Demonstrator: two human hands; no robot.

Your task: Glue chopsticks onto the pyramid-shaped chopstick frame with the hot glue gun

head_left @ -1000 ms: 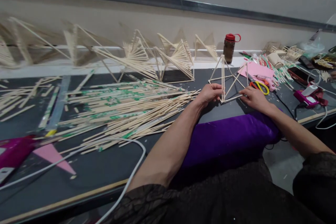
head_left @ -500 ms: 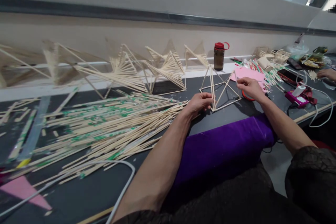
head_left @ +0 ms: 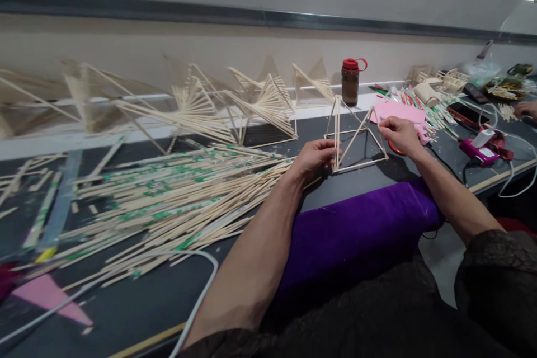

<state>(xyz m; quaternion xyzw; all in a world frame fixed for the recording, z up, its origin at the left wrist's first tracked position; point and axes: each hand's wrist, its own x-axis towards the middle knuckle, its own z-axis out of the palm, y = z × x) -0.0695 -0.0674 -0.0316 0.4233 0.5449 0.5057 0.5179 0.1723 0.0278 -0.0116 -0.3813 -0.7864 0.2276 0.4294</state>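
A small open frame of thin wooden chopsticks stands on the dark table in front of me. My left hand is closed around its near left corner, with thumb and fingers on the upright sticks. At the frame's right side, my right hand pinches near the upper part of a slanted stick; the fingertips partly hide the contact. A large pile of loose chopsticks, some in green-printed clear wrappers, lies left of my left hand. Finished-looking twisted chopstick structures stand behind along the wall.
A brown bottle with a red lid stands behind the frame. Pink paper, a phone and a purple power adapter with cables lie to the right. Purple cloth covers the near edge. Another person's hand shows at far right.
My left hand and the near left corner of the frame have shifted slightly left. The right hand keeps its pinch at the frame's right side. The camera view has tilted a little.
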